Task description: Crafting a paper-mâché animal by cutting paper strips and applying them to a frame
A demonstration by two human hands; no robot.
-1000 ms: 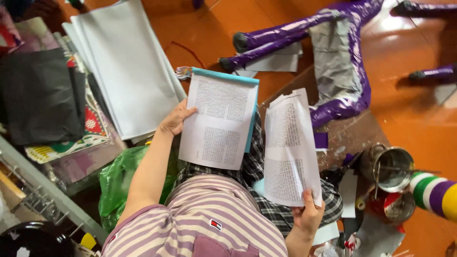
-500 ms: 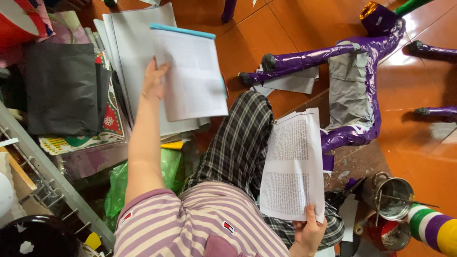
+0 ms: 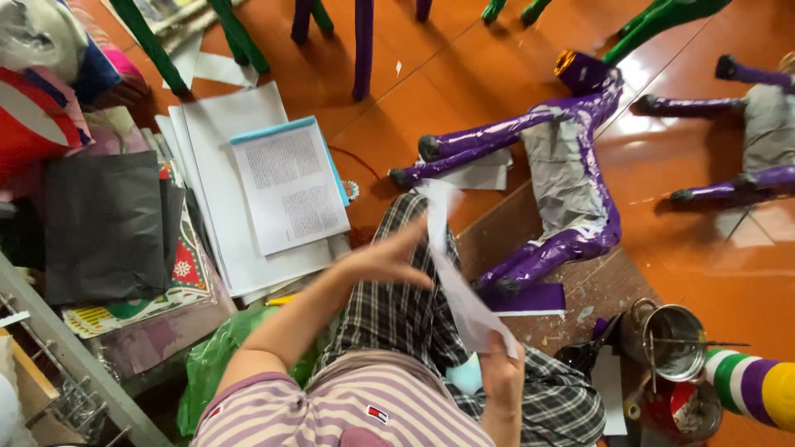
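Note:
My right hand (image 3: 501,372) grips the lower edge of a printed white paper sheet (image 3: 454,277), which stands edge-on and blurred above my checked trouser leg (image 3: 397,306). Just left of that sheet is my left hand (image 3: 389,258), fingers spread and stretched toward it; whether they touch it is unclear. A printed booklet with a light blue edge (image 3: 290,186) lies on a stack of large white sheets (image 3: 224,149) on the floor to the left.
A purple papier-mâché animal figure (image 3: 571,174) lies on the orange floor (image 3: 687,240) to the right. Tin cans (image 3: 671,339) stand at lower right beside a striped roll (image 3: 758,389). Black paper (image 3: 103,223), patterned sheets and a green plastic bag (image 3: 215,364) sit left.
My left hand laid the blue-edged booklet on the white stack and came back toward the sheet. My right hand turned the sheet edge-on.

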